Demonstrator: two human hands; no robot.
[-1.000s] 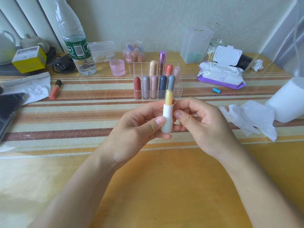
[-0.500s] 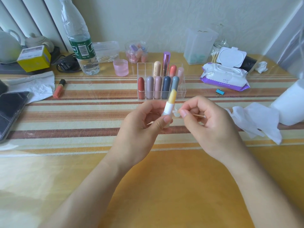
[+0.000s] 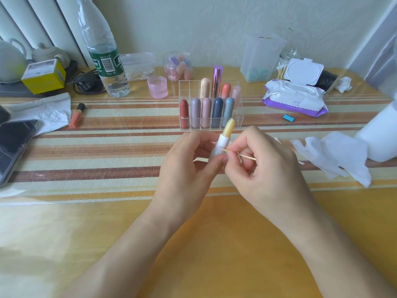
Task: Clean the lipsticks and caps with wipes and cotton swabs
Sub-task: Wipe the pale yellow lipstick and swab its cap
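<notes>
Left hand point(image 3: 182, 168): fingers curled round the base of an uncapped lipstick point(image 3: 224, 139), thumb pressed to its front. The lipstick is held above the table point(image 3: 193, 233), near upright and tilted slightly right, its yellow bullet extended from a white tube. Right hand point(image 3: 268, 173): thumb and forefinger pinch a swab point(image 3: 247, 157) by its wooden stick, the other fingers curled in. The swab's near end touches the tube just below the bullet; whether cotton remains on that end cannot be told. Just behind the hands a clear rack point(image 3: 184, 87) holds capped lipsticks upright, five in its front row. An open wipes pack point(image 3: 294, 97) lies to the right of the rack. A crumpled wipe point(image 3: 335, 155) lies near the right hand.
</notes>
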